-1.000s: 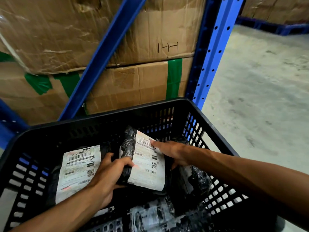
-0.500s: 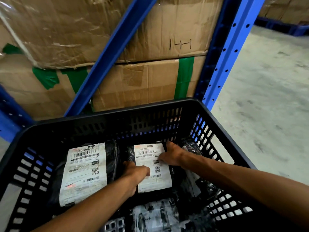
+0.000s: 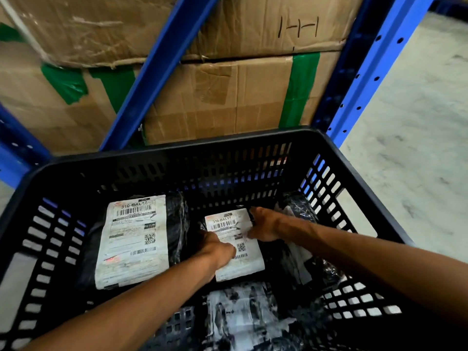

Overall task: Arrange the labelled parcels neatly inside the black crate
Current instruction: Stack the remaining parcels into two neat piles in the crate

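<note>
Inside the black crate (image 3: 177, 150) lie black plastic parcels with white labels. A large labelled parcel (image 3: 134, 239) lies flat at the left. A smaller labelled parcel (image 3: 233, 239) lies in the middle of the crate floor. My left hand (image 3: 215, 249) grips its left edge and my right hand (image 3: 263, 226) holds its upper right corner. Another black parcel (image 3: 301, 216) rests against the right wall behind my right forearm. A crumpled black-and-white wrapped parcel (image 3: 243, 315) sits at the near side.
Stacked cardboard boxes (image 3: 222, 97) with green tape stand behind the crate, on blue metal racking (image 3: 367, 72) with a diagonal brace (image 3: 157, 72). Bare concrete floor (image 3: 417, 122) stretches to the right.
Both hands have lowered the middle parcel from a tilted, raised position to lie flat on the crate floor. The camera has moved closer and tilted downwards.
</note>
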Tool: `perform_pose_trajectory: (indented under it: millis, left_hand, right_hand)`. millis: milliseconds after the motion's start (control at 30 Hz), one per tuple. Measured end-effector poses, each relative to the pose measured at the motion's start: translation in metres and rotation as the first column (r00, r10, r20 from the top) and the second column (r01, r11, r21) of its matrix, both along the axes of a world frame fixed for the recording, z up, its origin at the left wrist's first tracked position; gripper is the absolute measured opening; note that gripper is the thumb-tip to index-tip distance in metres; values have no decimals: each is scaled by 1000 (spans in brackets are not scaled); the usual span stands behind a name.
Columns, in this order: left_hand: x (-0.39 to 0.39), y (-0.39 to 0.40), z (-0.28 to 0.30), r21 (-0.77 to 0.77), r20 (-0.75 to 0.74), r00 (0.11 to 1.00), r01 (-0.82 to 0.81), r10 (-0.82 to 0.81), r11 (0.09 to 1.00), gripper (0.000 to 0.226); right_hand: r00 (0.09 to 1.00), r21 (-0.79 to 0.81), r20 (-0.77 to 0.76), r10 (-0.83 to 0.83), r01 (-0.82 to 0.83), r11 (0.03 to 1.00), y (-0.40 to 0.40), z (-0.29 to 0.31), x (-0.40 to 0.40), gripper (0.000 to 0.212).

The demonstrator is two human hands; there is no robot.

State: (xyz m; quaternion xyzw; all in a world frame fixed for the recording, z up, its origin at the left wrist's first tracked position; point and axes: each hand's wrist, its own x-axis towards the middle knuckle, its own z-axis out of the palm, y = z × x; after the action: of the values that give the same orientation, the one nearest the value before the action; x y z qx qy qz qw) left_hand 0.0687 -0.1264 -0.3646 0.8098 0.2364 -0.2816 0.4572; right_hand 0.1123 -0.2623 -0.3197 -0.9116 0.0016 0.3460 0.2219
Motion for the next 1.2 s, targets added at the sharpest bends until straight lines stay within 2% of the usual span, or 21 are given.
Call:
perform_pose_trajectory:
  millis: [67,100,167,233,300,367,400,467,533,600,667,733,800,833,900,933,1000,1100,1200]
  left_hand:
    - [-4,3,11,9,10,996,89,-89,996,72]
    - [-9,6,16,31,17,988,153,-153,988,67]
    - [-27,18,28,66,-7,953,304,-304,950,61]
    - [-52,34,41,61,-81,887,460,-455,886,57]
    - [-76,46,50,77,-150,816,572,-558,817,50]
    - [-92,53,52,137,-207,759,647,-617,750,45]
    - [-96,55,53,118,-229,758,645,-611,755,40]
    - [-103,54,49,-38,-257,815,528,-519,848,22]
    - [-106,53,49,-145,-267,876,376,-402,915,16]
    - [-101,55,52,-170,-223,915,302,-335,938,9]
    - [-90,61,61,-212,-161,947,241,-277,947,22]
    - [-77,68,71,-266,-88,967,208,-238,941,39]
    - [-72,67,78,-252,-46,970,221,-240,942,60]
    - [-74,64,79,-204,-32,969,232,-244,951,66]
    - [-83,56,77,-110,17,972,234,-233,966,61]
    - [-86,55,76,-82,42,973,229,-226,970,58]
    - [-90,58,81,-89,106,974,212,-203,973,56]
    - [-82,67,102,-138,303,940,207,-158,969,59]
    - [-77,62,129,-156,535,838,221,-106,963,54]
  right_hand:
    - [997,-125,22,73,-70,990,1,13,5,40]
    - [997,-155,-23,70,-73,985,2,19,6,36]
    - [965,-190,-259,32,-84,978,2,22,1,37]
    - [845,-247,-535,-14,-140,959,2,19,-18,37]
    - [735,-312,-674,-73,-194,930,-1,10,-43,53]
    - [699,-311,-714,-48,-256,915,-5,5,-67,70]
    - [707,-282,-706,-30,-242,928,-7,3,-78,75]
    - [718,-195,-696,-31,-148,970,-10,4,-93,71]
    - [745,-98,-667,-33,-43,994,-10,10,-100,48]
    - [779,-23,-627,-6,-11,1000,-9,25,-97,27]
    - [844,36,-536,-10,35,999,-13,43,-84,22]
    - [920,104,-391,7,36,994,-21,63,-70,38]
    - [964,37,-225,143,-138,990,-24,75,-65,63]
    - [959,-16,-168,227,-233,972,-24,76,-68,66]
    - [947,-36,-106,302,-307,951,-23,70,-74,55]
    - [945,-15,-96,314,-317,948,-24,69,-75,50]
    - [943,10,-84,321,-321,947,-30,84,-70,53]
    - [974,4,43,224,-224,975,-50,125,-52,74]
    - [980,44,166,114,-123,991,-69,150,-40,98]
